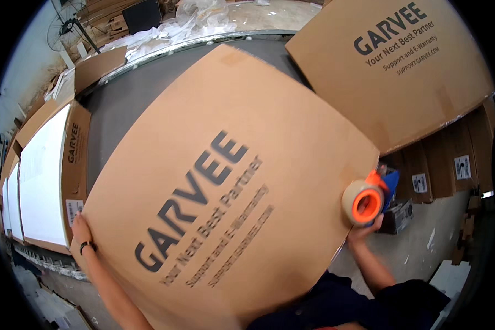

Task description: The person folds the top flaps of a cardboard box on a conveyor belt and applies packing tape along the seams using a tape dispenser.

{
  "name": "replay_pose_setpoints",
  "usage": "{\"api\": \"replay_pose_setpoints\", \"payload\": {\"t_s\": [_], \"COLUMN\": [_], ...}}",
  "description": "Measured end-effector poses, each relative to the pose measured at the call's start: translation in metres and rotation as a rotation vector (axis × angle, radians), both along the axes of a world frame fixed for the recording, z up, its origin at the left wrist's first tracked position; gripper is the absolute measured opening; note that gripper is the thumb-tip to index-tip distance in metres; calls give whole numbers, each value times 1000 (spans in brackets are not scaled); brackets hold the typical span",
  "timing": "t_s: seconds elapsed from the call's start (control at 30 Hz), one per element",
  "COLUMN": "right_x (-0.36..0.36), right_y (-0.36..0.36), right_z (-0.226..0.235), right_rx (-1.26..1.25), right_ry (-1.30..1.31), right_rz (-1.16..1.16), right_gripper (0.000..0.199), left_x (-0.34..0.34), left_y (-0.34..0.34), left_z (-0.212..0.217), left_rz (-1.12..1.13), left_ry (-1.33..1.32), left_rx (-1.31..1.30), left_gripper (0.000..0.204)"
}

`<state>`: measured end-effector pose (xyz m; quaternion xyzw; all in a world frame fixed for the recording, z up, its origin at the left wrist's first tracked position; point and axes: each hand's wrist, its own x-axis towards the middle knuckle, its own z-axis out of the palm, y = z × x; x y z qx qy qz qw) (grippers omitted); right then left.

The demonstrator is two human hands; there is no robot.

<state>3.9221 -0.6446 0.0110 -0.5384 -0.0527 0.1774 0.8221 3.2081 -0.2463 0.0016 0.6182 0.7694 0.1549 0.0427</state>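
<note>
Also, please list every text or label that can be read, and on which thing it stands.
Wording left out; only places given.
Large carton: four dark lines, slightly blurred, readable.
Upper-right carton: four dark lines, readable.
Left carton: one dark word, readable; its white label is too small to read.
Lower-right cartons: white labels, too small to read.

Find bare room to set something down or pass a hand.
Belt: bare strip between open carton and big carton, narrowing toward the left hand.
Floor: mostly bare, between right forearm, stacked cartons and white boards.
Crowded: by the tape gun, and where rear carton crowds the big one.
</note>
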Motion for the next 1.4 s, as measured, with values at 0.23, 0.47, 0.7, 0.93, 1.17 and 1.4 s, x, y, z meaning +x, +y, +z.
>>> {"api": "replay_pose_setpoints", "payload": {"t_s": [0.23,0.47,0.7,0.93,1.17,1.4], "right_x": [103,158,164,167,159,138], "right_y": [-39,-7,-29,-18,8,54], "right_z": [-26,-51,-52,-43,-59,-41], "right_rx": [254,83,18,-8,36,110], "right_ry": [-140,24,198,267,260,246], "right_rz": [793,770,922,914,807,647], "right_gripper": [56,49,42,35,28,21], "left_x": [193,396,505,514,495,249], "left_y": [-154,-431,-475,-455,-432,-304], "left_z": [31,64,44,54,82,54], "left_rz": [-9,-78,5,-11,-156,77], "left_ry": [228,161,371,405,491,228], "left_rx": [-88,-195,171,139,-66,-225], "left_gripper": [49,57,57,58,55,60]}}
